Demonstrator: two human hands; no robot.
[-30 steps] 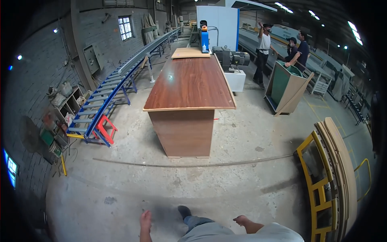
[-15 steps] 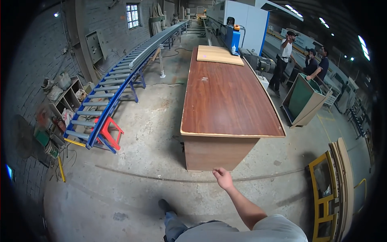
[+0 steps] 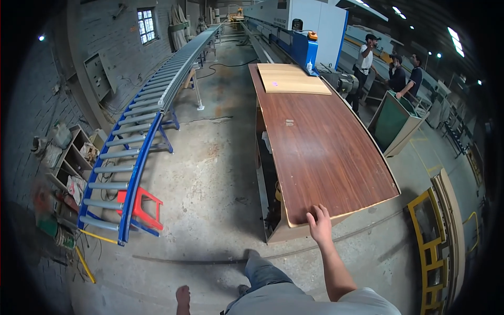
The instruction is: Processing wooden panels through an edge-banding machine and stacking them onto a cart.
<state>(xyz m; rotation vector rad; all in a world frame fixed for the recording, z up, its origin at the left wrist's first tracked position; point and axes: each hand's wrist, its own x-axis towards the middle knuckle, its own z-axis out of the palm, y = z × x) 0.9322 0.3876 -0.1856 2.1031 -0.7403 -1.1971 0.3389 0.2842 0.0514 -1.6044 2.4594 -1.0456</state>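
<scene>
My right hand (image 3: 319, 220) is at the near edge of a wooden cabinet-like table (image 3: 331, 149) with a glossy red-brown top. Its fingers are stretched out and slightly apart, over or on the tabletop's front edge, and nothing is in them. Low in the picture, my left hand (image 3: 182, 295) hangs above the concrete floor with its fingers curled in, and no object shows in it. A pale wood board (image 3: 294, 80) lies on the far end of the table. The table's left side is open, with dark shelves inside.
Left of me runs a blue roller conveyor (image 3: 118, 169) with a red plastic stool (image 3: 144, 208) beneath it. A yellow frame with leaning panels (image 3: 428, 241) stands at right. Several people (image 3: 396, 71) are beyond, by a green-lined box (image 3: 394, 123). A blue-white machine (image 3: 315, 31) stands behind.
I have stepped closer to the table, and its open left side has come into view. My right hand has moved forward to the table's edge. My left hand has entered at the bottom.
</scene>
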